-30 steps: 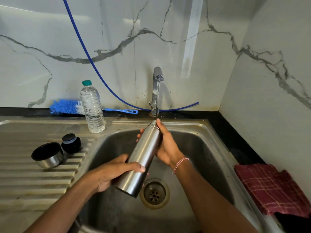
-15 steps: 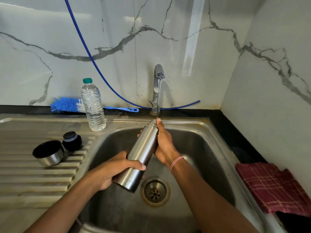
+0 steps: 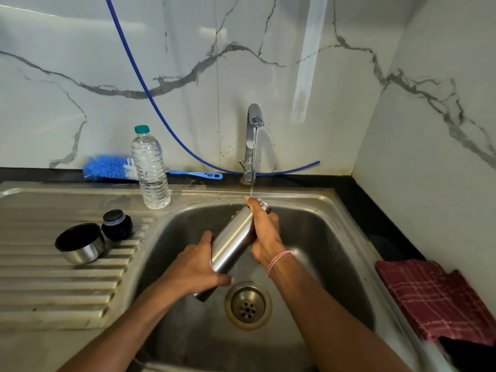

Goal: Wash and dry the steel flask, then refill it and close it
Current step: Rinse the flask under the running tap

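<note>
I saw both hands closed round the steel flask (image 3: 233, 245), which hung tilted over the sink (image 3: 322, 237), its mouth up and away from me and its base low. The left hand (image 3: 194, 267) had its fingers and thumb curled round the lower body, with the base poking out just past them, near the drain (image 3: 248, 304). The right hand (image 3: 265, 232) was wrapped round the upper body, and the threaded mouth showed just beyond its fingertips. A thin stream from the tap (image 3: 253, 135) came down right at those fingertips, beside the mouth; I could not tell whether water went in. Well off to the left of the left fingers, on the draining board (image 3: 53, 280), sat a steel cup (image 3: 80, 248) just beside a black stopper (image 3: 117, 224), with a plastic water bottle (image 3: 150, 167) and a blue brush (image 3: 107, 167) behind them. Far right of the right fingers lay a red checked cloth (image 3: 434, 296).
</note>
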